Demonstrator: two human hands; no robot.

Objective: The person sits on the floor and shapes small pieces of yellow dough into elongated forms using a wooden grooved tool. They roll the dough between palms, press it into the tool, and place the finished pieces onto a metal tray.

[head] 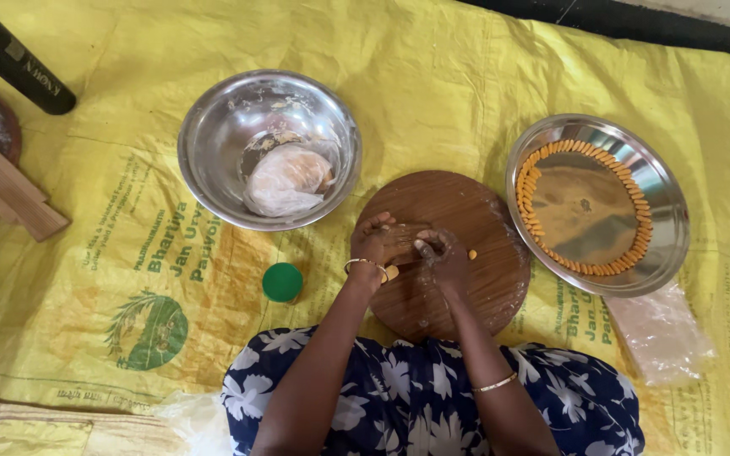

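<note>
A round wooden board [466, 211] lies on the yellow sheet in front of me. My left hand [371, 242] and my right hand [441, 255] meet over its middle, fingers curled around a small bit of dough that is mostly hidden. One small orange dough piece [471, 254] lies on the board just right of my right hand. A steel plate [665, 245] to the right carries a ring of several small orange pieces [527, 190] along its inner edge.
A steel bowl [213, 135] at the upper left holds a dough lump in clear plastic [285, 179]. A green lid [282, 281] sits left of the board. A clear plastic bag [659, 333] lies below the plate. Wooden block [6, 190] and dark cylinder [14, 59] are at far left.
</note>
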